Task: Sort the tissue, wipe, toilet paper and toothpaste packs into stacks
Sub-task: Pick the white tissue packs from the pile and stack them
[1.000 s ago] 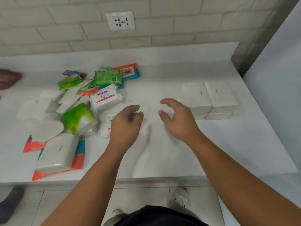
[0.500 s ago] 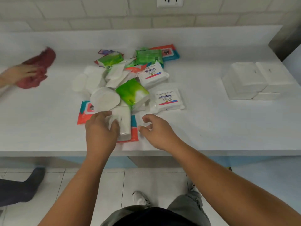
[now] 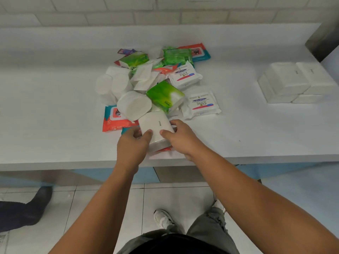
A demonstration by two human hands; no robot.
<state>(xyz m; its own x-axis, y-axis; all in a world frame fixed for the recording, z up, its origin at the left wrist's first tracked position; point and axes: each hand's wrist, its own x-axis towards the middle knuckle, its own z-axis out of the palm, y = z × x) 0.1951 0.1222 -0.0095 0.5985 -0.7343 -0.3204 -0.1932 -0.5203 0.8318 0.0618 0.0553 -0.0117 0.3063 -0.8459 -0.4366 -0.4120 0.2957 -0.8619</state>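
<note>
Step in hand: taking white tissue pack from near edge of mixed pile, front of table. My left hand and right hand grip its ends, fingers curled. Next, I judge: lift clear, carry to white tissue stack far right.

Near white wipe pack: "Dove"; far white wipe pack: "Dove"; orange pack: "10"
</note>
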